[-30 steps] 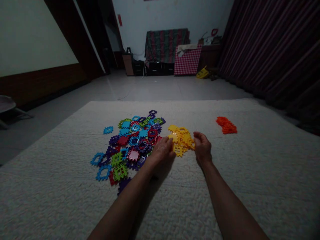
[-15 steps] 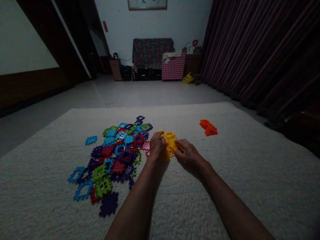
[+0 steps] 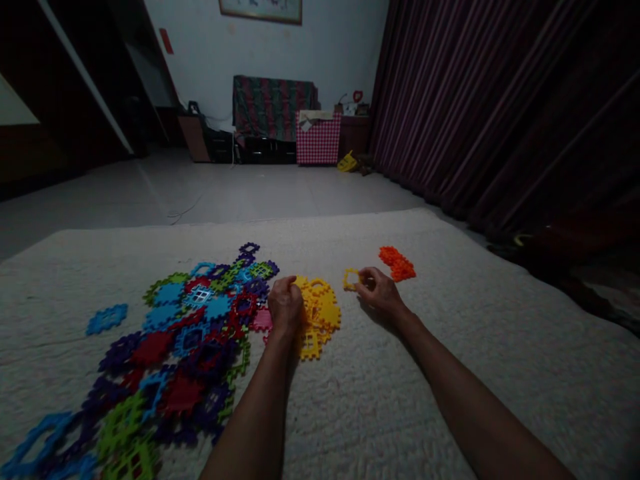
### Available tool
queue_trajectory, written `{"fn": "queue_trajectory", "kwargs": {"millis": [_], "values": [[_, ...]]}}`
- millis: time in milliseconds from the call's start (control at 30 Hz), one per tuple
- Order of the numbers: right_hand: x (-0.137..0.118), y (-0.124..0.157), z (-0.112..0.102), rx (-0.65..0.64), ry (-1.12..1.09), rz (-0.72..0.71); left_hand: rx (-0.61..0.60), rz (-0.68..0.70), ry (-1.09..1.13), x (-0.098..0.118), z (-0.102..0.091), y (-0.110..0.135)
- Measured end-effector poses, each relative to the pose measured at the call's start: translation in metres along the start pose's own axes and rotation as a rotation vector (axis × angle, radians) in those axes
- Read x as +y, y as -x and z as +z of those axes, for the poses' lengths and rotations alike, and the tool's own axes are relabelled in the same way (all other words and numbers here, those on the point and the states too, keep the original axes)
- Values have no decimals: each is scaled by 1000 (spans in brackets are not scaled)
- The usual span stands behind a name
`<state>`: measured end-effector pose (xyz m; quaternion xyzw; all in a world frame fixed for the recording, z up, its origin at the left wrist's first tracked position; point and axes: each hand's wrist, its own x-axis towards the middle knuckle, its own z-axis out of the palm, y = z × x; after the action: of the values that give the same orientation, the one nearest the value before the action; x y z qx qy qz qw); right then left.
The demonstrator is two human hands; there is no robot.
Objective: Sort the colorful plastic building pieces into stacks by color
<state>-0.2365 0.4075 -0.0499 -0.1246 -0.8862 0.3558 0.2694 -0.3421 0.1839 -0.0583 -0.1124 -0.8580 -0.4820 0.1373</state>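
Note:
Between thumb and fingers, my right hand [image 3: 381,291] pinches a yellow toothed square frame [image 3: 351,280], an interlocking building piece with an open middle. It is held just right of a heap of yellow building pieces [image 3: 327,313]. My left hand [image 3: 286,308] lies against the left side of that heap, its fingers curled; what they grip, if anything, is hidden. Close to the left hand's wrist lies a pink piece [image 3: 262,319]. Beyond the right hand is a small orange pile of pieces [image 3: 397,264].
A wide spread of mixed blue, purple, red and green pieces [image 3: 183,393] covers the left of the pale quilted mat [image 3: 350,413]. One blue piece [image 3: 107,319] lies apart at far left. Past the mat are a tiled floor [image 3: 270,190], a low cabinet and a dark curtain [image 3: 440,100].
My right hand has moved away from the yellow heap to the right, with a yellow frame piece in its fingers. My left hand stays at the heap. The view has shifted right.

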Motion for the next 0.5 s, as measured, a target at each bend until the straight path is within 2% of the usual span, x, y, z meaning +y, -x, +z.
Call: {"fn": "queue_trajectory", "kwargs": {"millis": [167, 400, 500], "values": [[18, 5, -4, 21, 108, -164, 6, 3, -32, 3, 0, 2], [7, 0, 12, -129, 278, -154, 15, 37, -41, 1, 2, 3], [4, -1, 14, -157, 278, -152, 8, 27, -38, 4, 3, 4]]}}
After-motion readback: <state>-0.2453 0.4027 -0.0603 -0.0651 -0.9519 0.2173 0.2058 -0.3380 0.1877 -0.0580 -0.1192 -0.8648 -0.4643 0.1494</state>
